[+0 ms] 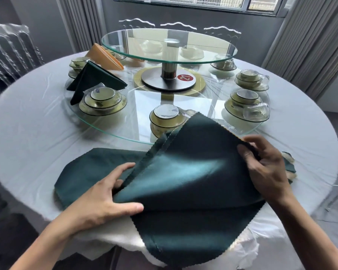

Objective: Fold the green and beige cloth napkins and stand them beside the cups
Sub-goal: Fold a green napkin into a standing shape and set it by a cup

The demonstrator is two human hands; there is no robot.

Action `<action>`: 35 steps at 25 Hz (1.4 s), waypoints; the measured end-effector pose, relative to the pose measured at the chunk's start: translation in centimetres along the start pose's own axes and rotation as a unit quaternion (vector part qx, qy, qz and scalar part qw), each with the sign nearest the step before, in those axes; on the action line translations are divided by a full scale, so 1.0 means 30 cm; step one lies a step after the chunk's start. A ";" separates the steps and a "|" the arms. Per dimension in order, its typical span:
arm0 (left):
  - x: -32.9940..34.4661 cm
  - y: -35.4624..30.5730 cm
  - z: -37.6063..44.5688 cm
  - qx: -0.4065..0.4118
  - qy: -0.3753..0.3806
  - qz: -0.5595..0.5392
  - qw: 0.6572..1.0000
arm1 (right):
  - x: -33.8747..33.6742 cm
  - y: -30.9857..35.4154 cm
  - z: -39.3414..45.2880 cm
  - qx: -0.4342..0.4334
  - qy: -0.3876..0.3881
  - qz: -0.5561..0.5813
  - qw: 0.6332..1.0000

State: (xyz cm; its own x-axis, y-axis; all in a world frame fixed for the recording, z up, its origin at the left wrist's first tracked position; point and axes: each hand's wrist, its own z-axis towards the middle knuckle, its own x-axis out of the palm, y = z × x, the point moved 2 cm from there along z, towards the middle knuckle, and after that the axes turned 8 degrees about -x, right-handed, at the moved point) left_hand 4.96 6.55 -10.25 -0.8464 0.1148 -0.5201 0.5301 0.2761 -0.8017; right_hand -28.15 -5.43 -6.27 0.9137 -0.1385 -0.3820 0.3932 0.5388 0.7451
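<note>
A pile of dark green napkins lies at the near edge of the round table. My right hand pinches the right edge of the top green napkin and holds it lifted over the pile. My left hand grips the lifted napkin's left edge, thumb on top, fingers underneath. A folded green napkin stands beside a wrapped cup set at the left. Behind it stands a folded beige napkin. Another wrapped cup set sits just beyond the lifted napkin.
A glass turntable carries several plastic-wrapped cup sets around a raised glass tier on a metal post. A red number disc lies at its base. Pale cloth shows under the green pile. A clear chair stands at left.
</note>
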 end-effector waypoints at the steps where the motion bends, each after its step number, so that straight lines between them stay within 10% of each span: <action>1: 0.002 -0.001 -0.019 0.027 0.028 -0.031 0.999 | -0.007 0.007 -0.004 0.002 -0.010 0.003 1.000; 10: -0.261 -0.315 0.151 0.290 -0.249 0.097 0.919 | -0.008 0.149 0.401 -0.106 -0.123 -0.064 0.985; 13: -0.325 -0.456 0.393 0.208 -0.350 0.231 0.884 | 0.051 0.095 0.666 -0.033 -0.112 -0.204 0.972; 16: -0.286 -0.455 0.526 0.038 -0.271 0.344 0.898 | 0.108 0.070 0.702 0.009 -0.044 -0.306 0.951; 24: 0.009 -0.153 0.186 0.332 -0.105 0.247 0.904 | 0.215 -0.006 0.023 -0.131 0.111 -0.142 0.975; 28: 0.086 -0.004 0.031 0.360 0.037 0.294 0.885 | 0.173 -0.034 -0.232 -0.114 0.172 -0.115 0.972; 35: 0.202 0.042 -0.053 0.351 0.065 0.315 0.879 | 0.088 -0.041 -0.372 -0.137 0.271 -0.124 0.945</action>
State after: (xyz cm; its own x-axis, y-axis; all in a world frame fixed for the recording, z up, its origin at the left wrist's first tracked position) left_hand 0.41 9.11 -13.93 -0.3474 0.1541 -0.9250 0.7593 -0.5326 -0.3739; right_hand -27.36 2.83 -14.29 0.5806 0.1165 -0.8058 0.4794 0.7510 0.4540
